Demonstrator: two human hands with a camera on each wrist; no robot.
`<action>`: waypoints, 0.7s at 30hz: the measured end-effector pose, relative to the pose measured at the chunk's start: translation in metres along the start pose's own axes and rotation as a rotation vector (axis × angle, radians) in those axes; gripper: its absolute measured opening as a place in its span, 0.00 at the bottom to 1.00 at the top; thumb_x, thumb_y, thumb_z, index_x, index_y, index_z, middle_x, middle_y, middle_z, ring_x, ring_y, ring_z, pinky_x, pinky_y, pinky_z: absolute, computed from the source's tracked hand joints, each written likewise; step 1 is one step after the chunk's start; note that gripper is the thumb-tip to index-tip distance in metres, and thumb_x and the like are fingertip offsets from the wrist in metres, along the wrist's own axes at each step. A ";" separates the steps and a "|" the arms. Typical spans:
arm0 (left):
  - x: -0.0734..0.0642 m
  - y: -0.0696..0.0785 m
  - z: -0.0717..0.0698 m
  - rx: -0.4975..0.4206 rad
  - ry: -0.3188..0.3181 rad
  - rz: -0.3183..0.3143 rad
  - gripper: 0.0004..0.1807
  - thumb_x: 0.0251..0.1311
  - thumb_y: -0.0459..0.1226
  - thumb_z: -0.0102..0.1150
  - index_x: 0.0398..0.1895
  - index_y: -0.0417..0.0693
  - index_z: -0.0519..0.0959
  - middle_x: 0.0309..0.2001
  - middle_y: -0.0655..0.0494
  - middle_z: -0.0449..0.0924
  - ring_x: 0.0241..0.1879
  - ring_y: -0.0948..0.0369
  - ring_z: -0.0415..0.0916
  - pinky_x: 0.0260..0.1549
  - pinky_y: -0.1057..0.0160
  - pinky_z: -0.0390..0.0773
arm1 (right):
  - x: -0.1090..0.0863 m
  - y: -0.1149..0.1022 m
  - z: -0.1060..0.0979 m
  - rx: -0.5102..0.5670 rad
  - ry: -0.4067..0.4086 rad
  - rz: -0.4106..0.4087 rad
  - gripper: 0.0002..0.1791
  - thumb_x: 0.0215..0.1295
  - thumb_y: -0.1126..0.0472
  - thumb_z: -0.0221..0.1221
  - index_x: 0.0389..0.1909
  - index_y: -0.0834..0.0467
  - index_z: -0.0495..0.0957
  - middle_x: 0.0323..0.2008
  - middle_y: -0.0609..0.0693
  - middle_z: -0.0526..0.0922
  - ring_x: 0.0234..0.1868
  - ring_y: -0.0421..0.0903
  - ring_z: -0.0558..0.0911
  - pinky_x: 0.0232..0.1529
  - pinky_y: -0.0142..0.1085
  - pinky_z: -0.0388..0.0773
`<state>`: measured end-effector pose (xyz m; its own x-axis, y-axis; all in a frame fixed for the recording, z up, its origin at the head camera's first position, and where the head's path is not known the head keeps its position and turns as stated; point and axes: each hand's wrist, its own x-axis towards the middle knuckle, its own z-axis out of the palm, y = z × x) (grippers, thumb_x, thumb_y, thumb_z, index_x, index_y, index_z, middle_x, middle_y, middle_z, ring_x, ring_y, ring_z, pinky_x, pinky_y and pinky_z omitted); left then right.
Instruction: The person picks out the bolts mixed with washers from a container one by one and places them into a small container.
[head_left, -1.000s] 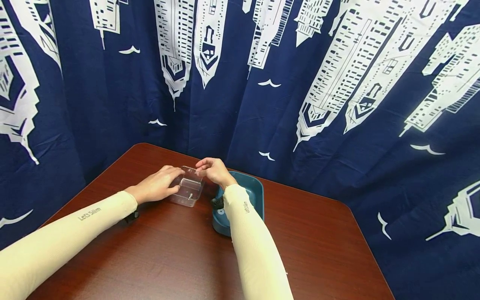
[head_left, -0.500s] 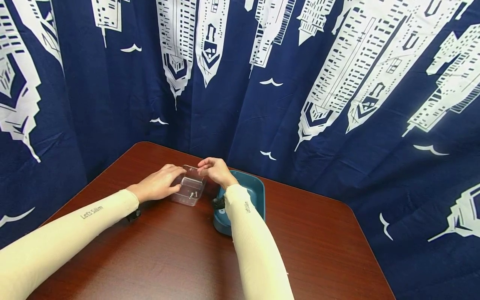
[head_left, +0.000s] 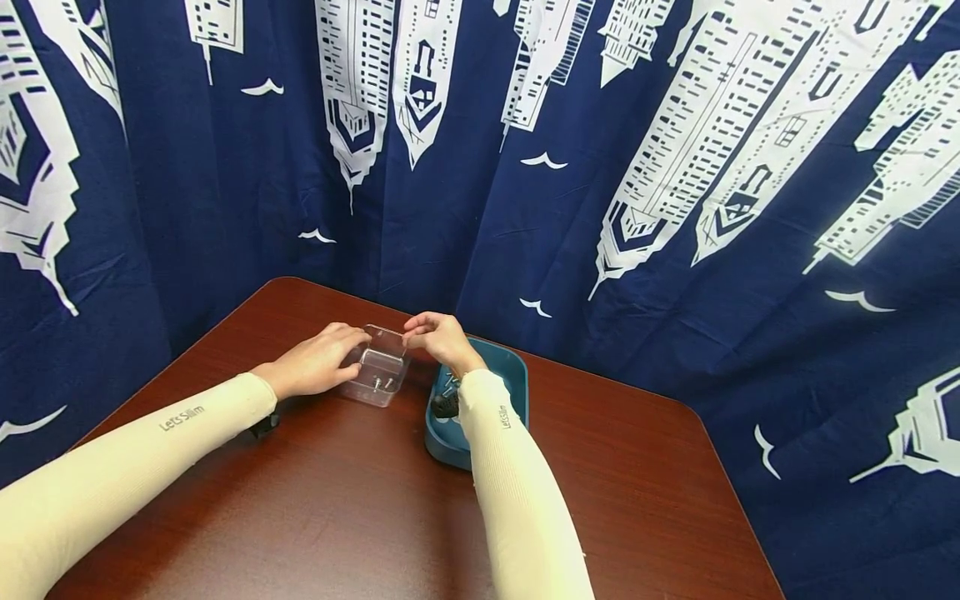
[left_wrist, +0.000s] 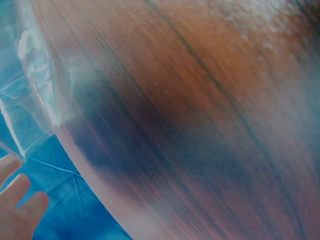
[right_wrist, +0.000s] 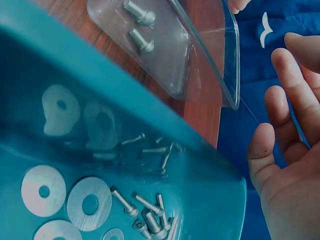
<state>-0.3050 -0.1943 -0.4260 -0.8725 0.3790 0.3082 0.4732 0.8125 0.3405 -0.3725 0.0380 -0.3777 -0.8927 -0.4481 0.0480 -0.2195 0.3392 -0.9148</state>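
A clear plastic container stands on the table, with two bolts lying inside it. My left hand grips its left side, thumb nearer me and fingers at the far part of the rim; the left wrist view catches only some fingers. Just past the container's right rim hovers my right hand, its fingers loosely extended and no object visible in them. Below that wrist is a blue tray, partly hidden by the sleeve. Several bolts and flat washers lie in the tray.
The brown wooden table reaches back to a navy curtain printed with white buildings. The tray stands close beside the container's right side. A tiny pale bit lies by the right sleeve.
A second bolt has appeared in the clear container beside the first. My right hand has drawn slightly to the right, away from the container. The left hand stays on it.
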 end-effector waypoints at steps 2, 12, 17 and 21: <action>0.001 0.000 0.000 0.004 0.007 0.008 0.28 0.63 0.39 0.63 0.66 0.38 0.72 0.63 0.44 0.75 0.65 0.48 0.65 0.65 0.46 0.70 | -0.002 0.001 -0.003 -0.009 0.007 -0.003 0.14 0.56 0.72 0.66 0.44 0.65 0.81 0.38 0.58 0.88 0.38 0.48 0.86 0.54 0.46 0.78; 0.003 0.003 -0.004 0.026 0.017 0.025 0.28 0.60 0.38 0.64 0.64 0.39 0.74 0.60 0.46 0.77 0.64 0.50 0.65 0.62 0.47 0.73 | -0.012 0.007 -0.019 -0.012 0.031 -0.004 0.12 0.58 0.69 0.67 0.44 0.62 0.82 0.36 0.53 0.89 0.37 0.40 0.84 0.48 0.36 0.78; 0.005 0.005 -0.004 0.029 0.026 0.039 0.28 0.60 0.38 0.64 0.64 0.39 0.74 0.60 0.46 0.77 0.65 0.50 0.64 0.63 0.48 0.72 | -0.018 0.013 -0.027 -0.007 0.033 0.006 0.16 0.60 0.69 0.66 0.49 0.67 0.80 0.37 0.53 0.89 0.38 0.41 0.85 0.52 0.39 0.78; 0.008 0.009 -0.002 0.030 0.027 0.055 0.29 0.60 0.38 0.63 0.65 0.39 0.74 0.63 0.44 0.75 0.66 0.49 0.64 0.64 0.47 0.71 | -0.023 0.016 -0.033 0.004 0.043 0.010 0.13 0.61 0.69 0.65 0.47 0.65 0.81 0.39 0.56 0.89 0.39 0.42 0.86 0.56 0.42 0.79</action>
<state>-0.3075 -0.1845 -0.4187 -0.8417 0.4112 0.3500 0.5158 0.8040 0.2959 -0.3684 0.0808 -0.3798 -0.9111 -0.4084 0.0558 -0.2088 0.3405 -0.9168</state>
